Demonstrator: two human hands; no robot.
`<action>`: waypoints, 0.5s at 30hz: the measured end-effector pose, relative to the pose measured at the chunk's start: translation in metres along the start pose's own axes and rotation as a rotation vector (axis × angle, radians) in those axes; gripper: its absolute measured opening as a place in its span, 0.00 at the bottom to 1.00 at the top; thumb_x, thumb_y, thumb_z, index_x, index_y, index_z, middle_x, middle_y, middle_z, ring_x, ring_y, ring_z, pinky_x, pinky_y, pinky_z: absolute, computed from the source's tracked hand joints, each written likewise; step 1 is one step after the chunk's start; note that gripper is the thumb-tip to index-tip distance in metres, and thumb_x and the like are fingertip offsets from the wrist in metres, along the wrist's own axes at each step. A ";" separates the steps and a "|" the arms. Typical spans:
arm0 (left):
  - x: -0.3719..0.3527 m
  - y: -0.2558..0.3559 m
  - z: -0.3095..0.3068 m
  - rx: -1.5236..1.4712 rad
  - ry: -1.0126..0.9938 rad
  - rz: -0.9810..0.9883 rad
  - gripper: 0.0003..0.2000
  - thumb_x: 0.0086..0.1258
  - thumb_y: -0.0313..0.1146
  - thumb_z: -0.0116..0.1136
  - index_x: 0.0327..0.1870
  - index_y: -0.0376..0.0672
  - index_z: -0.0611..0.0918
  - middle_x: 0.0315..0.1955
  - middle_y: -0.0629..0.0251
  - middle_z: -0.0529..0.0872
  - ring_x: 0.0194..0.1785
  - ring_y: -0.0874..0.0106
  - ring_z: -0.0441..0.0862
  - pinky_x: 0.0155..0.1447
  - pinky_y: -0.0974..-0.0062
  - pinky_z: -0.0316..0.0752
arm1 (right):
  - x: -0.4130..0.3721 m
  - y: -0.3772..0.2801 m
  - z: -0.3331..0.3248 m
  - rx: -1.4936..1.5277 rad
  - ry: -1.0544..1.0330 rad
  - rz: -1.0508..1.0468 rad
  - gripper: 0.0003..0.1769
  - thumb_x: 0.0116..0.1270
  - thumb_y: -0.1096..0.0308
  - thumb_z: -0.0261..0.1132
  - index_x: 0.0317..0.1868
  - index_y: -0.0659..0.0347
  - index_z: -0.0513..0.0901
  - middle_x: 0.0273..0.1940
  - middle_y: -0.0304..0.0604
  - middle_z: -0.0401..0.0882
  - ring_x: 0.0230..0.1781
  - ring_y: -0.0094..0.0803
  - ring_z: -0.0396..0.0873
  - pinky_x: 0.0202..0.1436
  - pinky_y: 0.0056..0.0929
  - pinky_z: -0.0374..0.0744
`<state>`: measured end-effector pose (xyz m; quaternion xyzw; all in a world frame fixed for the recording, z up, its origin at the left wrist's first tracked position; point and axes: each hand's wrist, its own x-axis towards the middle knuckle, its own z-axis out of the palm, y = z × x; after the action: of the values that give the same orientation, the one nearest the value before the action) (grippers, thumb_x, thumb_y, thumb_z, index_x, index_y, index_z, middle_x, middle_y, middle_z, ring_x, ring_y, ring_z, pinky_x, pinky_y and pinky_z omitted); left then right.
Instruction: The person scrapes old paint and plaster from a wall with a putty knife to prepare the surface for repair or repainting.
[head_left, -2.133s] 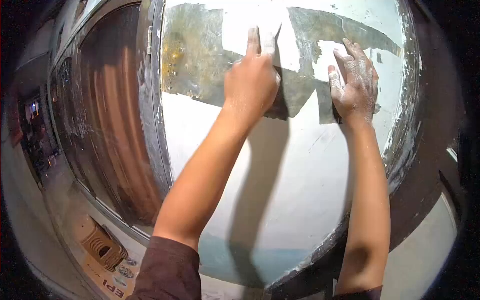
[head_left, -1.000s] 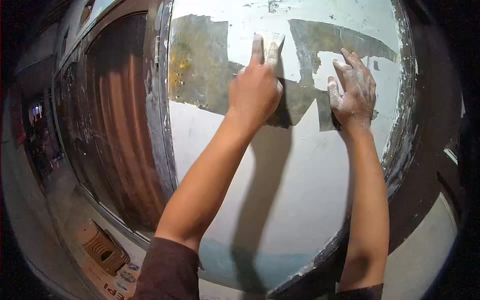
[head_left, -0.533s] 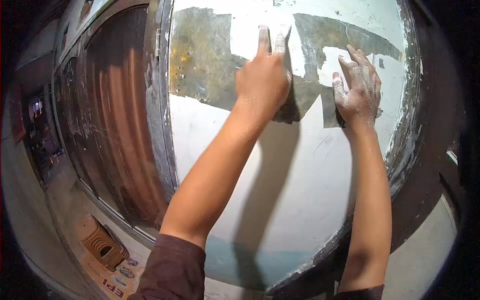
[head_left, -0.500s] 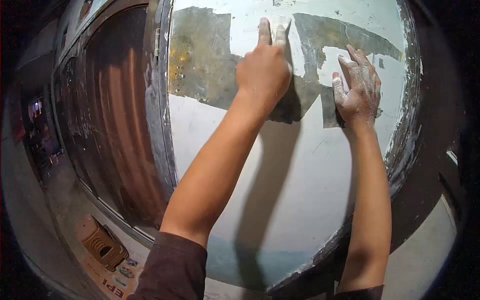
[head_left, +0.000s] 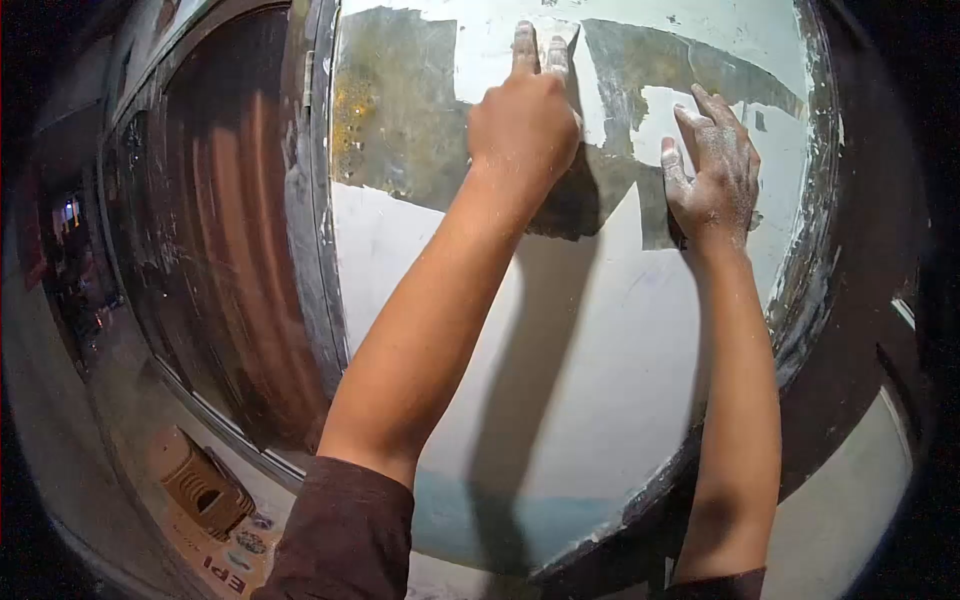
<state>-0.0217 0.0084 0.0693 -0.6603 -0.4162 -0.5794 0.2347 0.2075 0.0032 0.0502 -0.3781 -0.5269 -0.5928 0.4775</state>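
A curved-looking upright panel (head_left: 600, 370) fills the middle of my view, coated white with bare grey-brown areas. Against its upper part is my left hand (head_left: 525, 120), two fingers stretched upward and the rest curled under the palm. A pale flat edge shows by those fingertips, but what the hand grips is mostly hidden behind it. White powder covers my right hand (head_left: 712, 175); its fingers are spread on the panel beside a white patch (head_left: 655, 112), with nothing seen in them. Between the hands lies a grey-brown bare strip (head_left: 615, 90).
To the left is a dark-framed opening with a reddish-brown curtain (head_left: 240, 230). A brown ridged object (head_left: 205, 490) stands on the floor at lower left, beside a printed sheet (head_left: 225, 570). Dark rough edging (head_left: 815, 230) borders the panel on the right.
The view has shifted slightly. My left fingertips are a little higher on the panel. My right hand stays at nearly the same spot, fingers still spread.
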 end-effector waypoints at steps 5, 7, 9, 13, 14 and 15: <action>-0.062 -0.005 0.010 -0.081 -0.003 0.004 0.34 0.63 0.25 0.53 0.76 0.50 0.77 0.82 0.50 0.64 0.51 0.38 0.88 0.58 0.44 0.84 | -0.001 -0.002 -0.001 -0.005 0.002 -0.001 0.21 0.70 0.56 0.67 0.62 0.46 0.85 0.75 0.34 0.75 0.79 0.37 0.68 0.83 0.47 0.62; -0.071 -0.006 0.007 -0.078 -0.104 -0.047 0.36 0.62 0.25 0.53 0.78 0.51 0.75 0.82 0.50 0.63 0.51 0.37 0.88 0.58 0.45 0.84 | 0.000 -0.003 -0.001 -0.028 0.002 0.002 0.21 0.71 0.56 0.67 0.62 0.47 0.85 0.75 0.34 0.75 0.79 0.37 0.68 0.82 0.47 0.63; -0.054 -0.004 0.008 -0.095 -0.030 -0.022 0.29 0.63 0.25 0.54 0.70 0.47 0.82 0.80 0.48 0.66 0.50 0.38 0.88 0.58 0.44 0.84 | 0.001 -0.004 -0.002 0.010 0.013 0.004 0.20 0.71 0.56 0.66 0.61 0.48 0.86 0.75 0.35 0.75 0.79 0.37 0.68 0.82 0.47 0.63; 0.001 -0.001 -0.002 -0.043 -0.075 0.010 0.16 0.65 0.29 0.56 0.53 0.40 0.87 0.61 0.42 0.85 0.49 0.40 0.88 0.56 0.43 0.83 | 0.000 0.001 0.001 -0.021 0.008 -0.010 0.21 0.72 0.55 0.65 0.62 0.47 0.86 0.76 0.33 0.74 0.79 0.36 0.67 0.83 0.47 0.62; -0.001 -0.001 0.003 -0.030 -0.052 0.012 0.20 0.65 0.28 0.56 0.58 0.42 0.86 0.65 0.42 0.82 0.49 0.40 0.89 0.55 0.43 0.83 | -0.001 0.001 0.001 -0.022 -0.003 -0.004 0.21 0.72 0.55 0.64 0.63 0.46 0.85 0.77 0.33 0.73 0.79 0.35 0.66 0.83 0.47 0.61; -0.006 -0.002 0.009 -0.015 -0.027 0.015 0.23 0.65 0.28 0.55 0.64 0.45 0.85 0.68 0.42 0.79 0.48 0.41 0.89 0.54 0.43 0.84 | -0.001 0.001 0.002 -0.022 -0.013 0.002 0.21 0.73 0.54 0.64 0.64 0.46 0.85 0.77 0.32 0.72 0.80 0.35 0.66 0.84 0.47 0.61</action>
<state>-0.0176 0.0150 0.0612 -0.6731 -0.4099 -0.5717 0.2282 0.2087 0.0050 0.0494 -0.3879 -0.5231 -0.5953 0.4706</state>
